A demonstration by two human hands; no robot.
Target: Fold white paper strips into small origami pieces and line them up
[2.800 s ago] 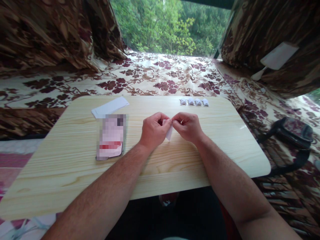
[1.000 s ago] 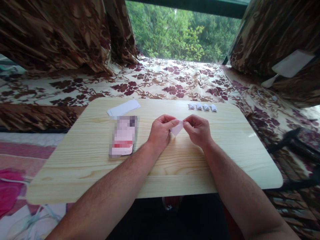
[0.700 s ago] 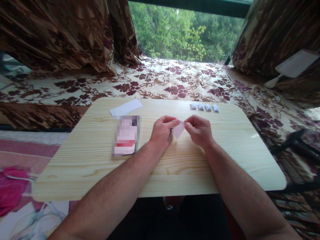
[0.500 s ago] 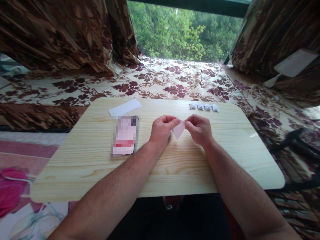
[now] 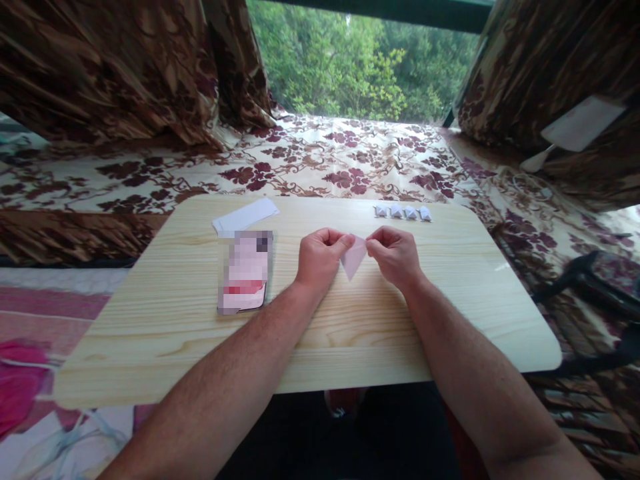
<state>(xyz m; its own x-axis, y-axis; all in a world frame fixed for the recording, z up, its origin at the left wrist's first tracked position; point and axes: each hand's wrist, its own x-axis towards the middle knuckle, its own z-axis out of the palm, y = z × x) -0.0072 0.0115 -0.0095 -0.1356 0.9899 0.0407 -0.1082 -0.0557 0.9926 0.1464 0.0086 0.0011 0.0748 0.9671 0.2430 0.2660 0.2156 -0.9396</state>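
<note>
The tabletop [image 5: 350, 360] looks like smooth wood grain to me, with a soft sheen and a gleam near its right edge. The pointed piece of paper [image 5: 353, 259] is thin and matt, the loose strips [image 5: 245, 215] smooth paper too, the small folded shapes [image 5: 397, 213] crisply creased paper. Behind, the curtains [image 5: 100, 73] are satiny cloth, the ledge cover [image 5: 300, 160] lightly wrinkled fabric.

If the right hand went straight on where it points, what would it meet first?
The right hand would first meet the white paper at its fingers, then likely the left hand, though depth is unclear.
</note>
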